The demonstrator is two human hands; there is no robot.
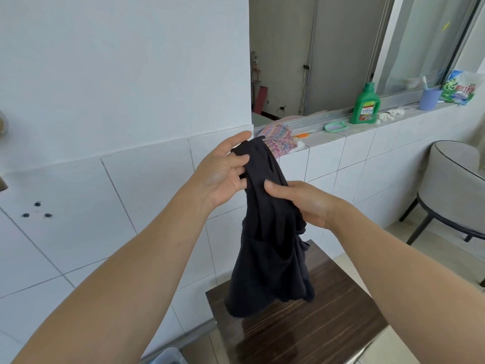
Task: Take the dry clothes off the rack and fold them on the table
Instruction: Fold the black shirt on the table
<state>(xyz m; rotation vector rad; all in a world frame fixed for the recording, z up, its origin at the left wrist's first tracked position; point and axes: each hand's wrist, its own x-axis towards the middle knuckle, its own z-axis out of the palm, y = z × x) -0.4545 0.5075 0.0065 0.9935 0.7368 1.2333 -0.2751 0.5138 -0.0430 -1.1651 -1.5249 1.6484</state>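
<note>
A black garment (270,232) is hanging bunched above the dark wooden worktop (301,329), not yet laid flat or folded. The left hand (225,174) and right hand (304,200) are each closing their grip on its upper part, so folding is judged barely begun; no rack is showing.

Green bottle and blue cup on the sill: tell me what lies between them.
In the head view, crumpled white cloths lie on the sill between the green bottle and blue cup.

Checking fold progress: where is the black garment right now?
In the head view, the black garment hangs mid-frame, held up by the left hand and right hand above the dark wooden table.
</note>
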